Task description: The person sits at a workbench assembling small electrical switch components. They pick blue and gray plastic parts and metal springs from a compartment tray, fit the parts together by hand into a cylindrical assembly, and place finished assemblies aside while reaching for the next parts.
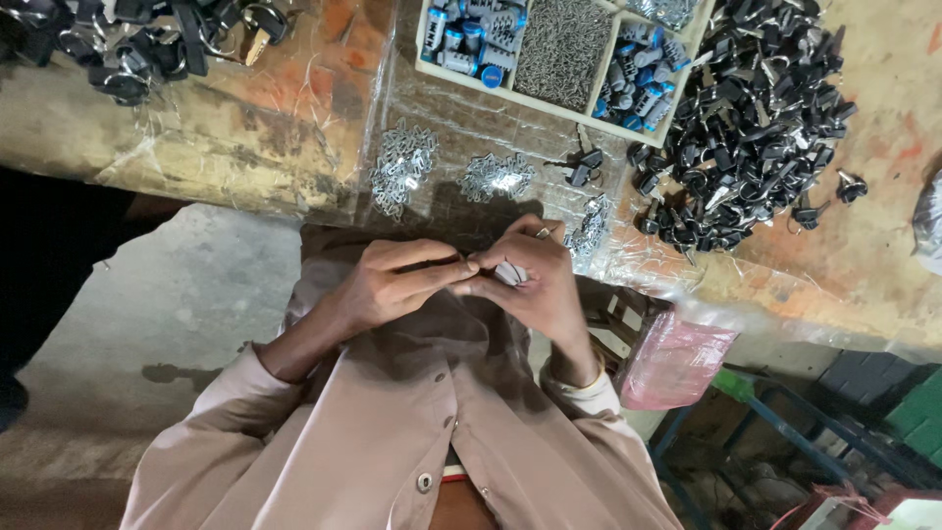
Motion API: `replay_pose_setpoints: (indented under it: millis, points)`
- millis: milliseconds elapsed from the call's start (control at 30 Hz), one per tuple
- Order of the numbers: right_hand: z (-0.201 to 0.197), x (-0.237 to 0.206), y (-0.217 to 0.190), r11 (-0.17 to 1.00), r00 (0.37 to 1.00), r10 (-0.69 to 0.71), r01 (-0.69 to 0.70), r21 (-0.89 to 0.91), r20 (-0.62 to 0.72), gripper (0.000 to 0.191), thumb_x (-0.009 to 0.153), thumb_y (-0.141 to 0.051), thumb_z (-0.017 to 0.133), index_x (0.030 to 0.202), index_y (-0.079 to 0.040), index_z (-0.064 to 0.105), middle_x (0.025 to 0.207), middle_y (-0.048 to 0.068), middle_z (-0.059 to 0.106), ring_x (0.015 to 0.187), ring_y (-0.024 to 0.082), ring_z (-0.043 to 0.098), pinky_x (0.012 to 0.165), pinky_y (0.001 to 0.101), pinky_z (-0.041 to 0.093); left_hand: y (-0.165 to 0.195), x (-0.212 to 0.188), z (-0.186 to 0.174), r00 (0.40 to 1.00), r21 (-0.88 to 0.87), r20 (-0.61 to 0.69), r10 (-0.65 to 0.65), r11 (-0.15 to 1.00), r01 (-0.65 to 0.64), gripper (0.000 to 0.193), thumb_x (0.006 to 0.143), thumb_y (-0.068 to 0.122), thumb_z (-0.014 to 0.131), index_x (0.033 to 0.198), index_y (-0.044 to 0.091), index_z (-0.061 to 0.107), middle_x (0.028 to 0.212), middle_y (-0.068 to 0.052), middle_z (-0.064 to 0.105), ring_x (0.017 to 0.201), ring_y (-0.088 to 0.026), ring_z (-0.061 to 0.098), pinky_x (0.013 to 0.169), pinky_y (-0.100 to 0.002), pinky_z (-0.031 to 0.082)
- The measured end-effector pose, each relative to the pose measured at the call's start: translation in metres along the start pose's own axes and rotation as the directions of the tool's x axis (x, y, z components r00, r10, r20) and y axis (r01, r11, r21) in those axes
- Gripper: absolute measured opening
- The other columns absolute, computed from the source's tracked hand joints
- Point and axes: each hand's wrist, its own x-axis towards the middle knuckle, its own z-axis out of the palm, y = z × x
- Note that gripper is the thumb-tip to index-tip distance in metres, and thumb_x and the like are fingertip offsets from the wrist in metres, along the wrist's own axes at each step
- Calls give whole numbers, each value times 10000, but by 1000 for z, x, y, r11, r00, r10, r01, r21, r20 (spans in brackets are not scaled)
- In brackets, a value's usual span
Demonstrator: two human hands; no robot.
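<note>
Fitting step judged in hand: bench [245, 128] carries black-part heap [756, 118] at right edge, tray [564, 54] at far edge; small grey part [508, 273] is pinched between left hand [392, 290] and right hand [535, 285] off near edge; steady alignment is called for next.

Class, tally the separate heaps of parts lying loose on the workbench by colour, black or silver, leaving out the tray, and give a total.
Black heaps: 2
Silver heaps: 3
Total: 5
</note>
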Motion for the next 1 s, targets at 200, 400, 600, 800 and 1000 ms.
replay_pose_setpoints:
  millis: [200,400,600,800,1000]
  points:
    - [-41,9,20,711,915,-107,-202,-673,-388,343,785,-128,954,1089,-101,797,1169,113,681,1122,281,557,964,495,393,4,6,-3,993,-26,-104,-52,998,50,301,847,15,851,1125,31,737,1065,-100,746,893,-233,771,742,-322,642]
    - [-44,-9,40,887,845,-9,254,385,-535,276,861,26,831,1075,-75,689,1171,132,682,1173,254,617,989,437,508,7,5,4,958,-131,-195,-211,973,187,302,838,-75,815,1114,24,745,1072,-124,765,913,-223,790,772,-299,663]
    - [-14,-26,35,719,941,247,-17,694,-233,203,878,64,770,1072,7,758,1018,157,727,808,193,755,693,291,637,5,4,11,932,-233,-200,-304,938,256,322,878,-167,714,1148,8,739,1108,-154,759,964,-224,794,829,-296,679]
    - [-12,-20,13,910,967,219,-155,385,-129,256,830,79,829,1057,-13,755,1025,109,738,833,115,670,643,226,485,5,4,10,942,-200,-195,-273,951,234,296,859,-123,764,1123,8,739,1095,-156,753,945,-239,791,808,-309,678]
    - [-17,1,-10,997,999,32,-34,65,20,237,827,-36,864,1042,-76,772,946,42,758,769,115,717,615,246,523,-4,10,5,993,-66,-121,-7,998,-1,281,839,-6,853,1088,-2,720,1041,-138,761,908,-270,788,767,-324,665]
